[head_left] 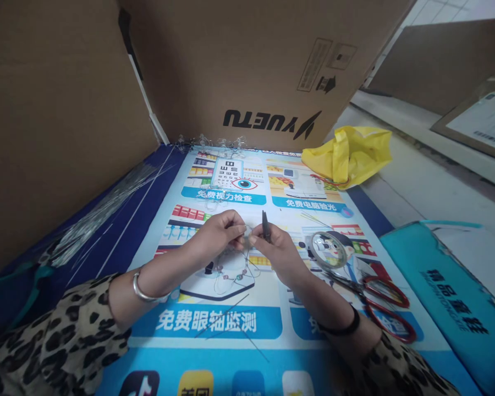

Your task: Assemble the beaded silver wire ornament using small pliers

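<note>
1. From where I stand, a tall cardboard box (pixel 239 60), its YUETU lettering upside down, closes off the far side, and another cardboard panel (pixel 61 110) walls in the left.
2. Along that left side lies a loose bundle of thin wires (pixel 103 214); at the far edge of the printed sheet (pixel 231 355) sit small tangles of wire (pixel 214 143).
3. A crumpled yellow bag (pixel 348 157) rests at the far right corner, and a teal bag (pixel 441 300) lies on the right.
4. Just beside the right forearm are a clear tape roll (pixel 342 257) and red-handled scissors (pixel 365 294), close to each other.
5. Stray wire pieces (pixel 223 314) are scattered on the sheet, nearer the person.
6. The left hand (pixel 220 234) pinches a beaded wire (pixel 239 277) between thumb and fingers.
7. The right hand (pixel 278 250) curls around a dark pointed tool (pixel 265 226), tip upward; I can't tell whether its thumb and fingertip also grip the wire.
8. The beaded wire hangs below the hands, above the middle of the sheet: thin, loosely looped, with small pinkish and greenish beads; the fingers hide its upper part.
</note>
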`<act>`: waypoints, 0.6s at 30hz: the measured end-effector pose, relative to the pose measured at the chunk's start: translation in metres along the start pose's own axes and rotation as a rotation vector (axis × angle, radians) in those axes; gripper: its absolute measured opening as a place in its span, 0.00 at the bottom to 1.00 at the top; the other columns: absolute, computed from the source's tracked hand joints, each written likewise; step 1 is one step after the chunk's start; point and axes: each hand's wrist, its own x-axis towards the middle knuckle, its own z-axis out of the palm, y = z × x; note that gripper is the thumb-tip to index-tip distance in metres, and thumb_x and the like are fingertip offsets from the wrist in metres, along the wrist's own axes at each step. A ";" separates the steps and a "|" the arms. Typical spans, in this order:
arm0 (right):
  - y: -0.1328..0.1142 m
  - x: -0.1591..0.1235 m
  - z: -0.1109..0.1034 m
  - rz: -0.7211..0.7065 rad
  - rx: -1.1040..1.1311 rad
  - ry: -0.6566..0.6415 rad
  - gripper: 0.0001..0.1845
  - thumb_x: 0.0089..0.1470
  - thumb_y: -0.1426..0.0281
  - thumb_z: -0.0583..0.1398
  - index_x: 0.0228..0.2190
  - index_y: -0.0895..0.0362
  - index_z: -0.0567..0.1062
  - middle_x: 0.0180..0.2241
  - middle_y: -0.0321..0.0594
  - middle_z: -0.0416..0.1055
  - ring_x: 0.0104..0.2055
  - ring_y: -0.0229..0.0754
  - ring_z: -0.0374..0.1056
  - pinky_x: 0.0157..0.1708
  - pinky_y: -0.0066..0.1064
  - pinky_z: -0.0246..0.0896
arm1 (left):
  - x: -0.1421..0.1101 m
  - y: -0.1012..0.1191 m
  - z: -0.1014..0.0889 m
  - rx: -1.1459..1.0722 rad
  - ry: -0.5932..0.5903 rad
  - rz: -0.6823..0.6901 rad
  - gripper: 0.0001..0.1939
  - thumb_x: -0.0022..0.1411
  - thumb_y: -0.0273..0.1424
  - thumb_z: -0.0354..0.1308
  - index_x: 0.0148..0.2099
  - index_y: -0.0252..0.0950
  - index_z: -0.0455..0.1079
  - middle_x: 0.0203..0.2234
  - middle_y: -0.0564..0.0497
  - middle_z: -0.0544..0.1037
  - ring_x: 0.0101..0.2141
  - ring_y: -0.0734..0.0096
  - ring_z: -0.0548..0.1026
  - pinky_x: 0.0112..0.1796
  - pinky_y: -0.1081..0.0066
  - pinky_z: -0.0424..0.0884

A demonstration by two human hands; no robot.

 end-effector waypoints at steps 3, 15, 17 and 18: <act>-0.001 0.000 0.001 -0.008 -0.029 -0.002 0.07 0.47 0.66 0.59 0.27 0.56 0.68 0.24 0.31 0.62 0.28 0.34 0.56 0.31 0.28 0.52 | -0.001 0.000 0.000 0.003 0.002 0.019 0.07 0.55 0.27 0.55 0.28 0.34 0.59 0.17 0.58 0.68 0.19 0.80 0.69 0.26 0.75 0.67; -0.001 -0.001 0.000 -0.002 -0.057 -0.028 0.08 0.47 0.64 0.59 0.27 0.55 0.67 0.25 0.31 0.62 0.28 0.34 0.56 0.30 0.28 0.53 | 0.002 0.005 -0.008 0.038 -0.105 -0.012 0.07 0.55 0.29 0.56 0.28 0.34 0.61 0.17 0.57 0.70 0.20 0.79 0.69 0.26 0.76 0.66; -0.001 -0.001 0.000 0.005 -0.033 -0.022 0.09 0.46 0.63 0.59 0.27 0.55 0.67 0.25 0.31 0.63 0.28 0.34 0.57 0.30 0.28 0.53 | 0.003 0.008 -0.012 0.046 -0.155 -0.043 0.07 0.54 0.29 0.57 0.29 0.34 0.62 0.17 0.56 0.71 0.20 0.79 0.70 0.26 0.75 0.66; -0.001 -0.001 0.000 0.008 -0.027 -0.021 0.09 0.46 0.63 0.60 0.26 0.55 0.67 0.25 0.31 0.63 0.28 0.34 0.57 0.30 0.28 0.53 | 0.003 0.009 -0.013 0.049 -0.165 -0.054 0.07 0.54 0.29 0.57 0.29 0.34 0.62 0.18 0.55 0.71 0.20 0.79 0.70 0.27 0.75 0.66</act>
